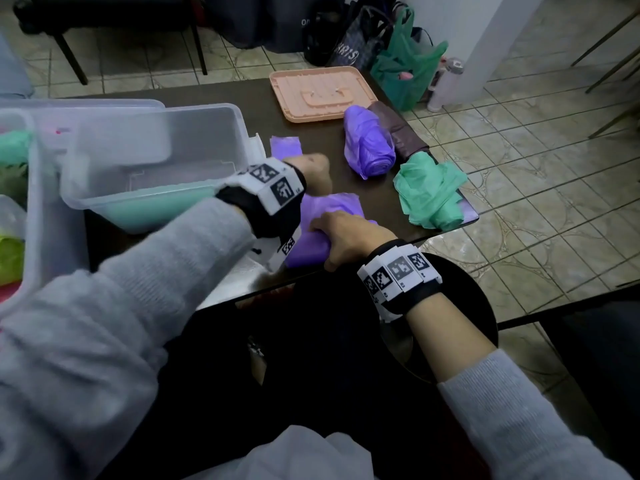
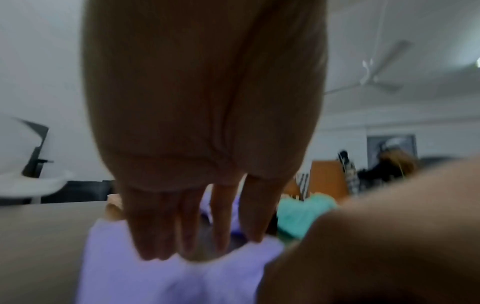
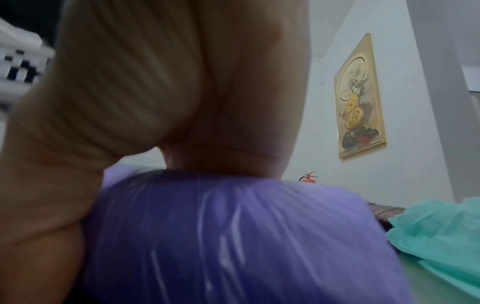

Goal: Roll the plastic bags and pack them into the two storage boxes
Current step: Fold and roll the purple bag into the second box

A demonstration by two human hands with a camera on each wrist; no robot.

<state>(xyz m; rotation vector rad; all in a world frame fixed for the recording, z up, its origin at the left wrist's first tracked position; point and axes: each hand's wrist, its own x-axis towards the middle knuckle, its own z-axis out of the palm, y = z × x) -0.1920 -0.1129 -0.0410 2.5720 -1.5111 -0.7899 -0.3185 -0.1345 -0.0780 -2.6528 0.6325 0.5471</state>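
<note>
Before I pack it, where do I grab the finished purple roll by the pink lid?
Probably round the middle of the purple roll, from above, fingers across its width. It lies on its side on the table, its near end loose, so an end grip might unroll it.

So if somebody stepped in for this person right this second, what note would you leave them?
Left hand: fingers straight, pressing the flat end of the purple bag onto the table.
Right hand: gripping the rolled end of that bag.
Done: one rolled purple bag lies by the pink lid.
Left: finish this roll, roll the green bag, pack everything into the clear boxes.
</note>
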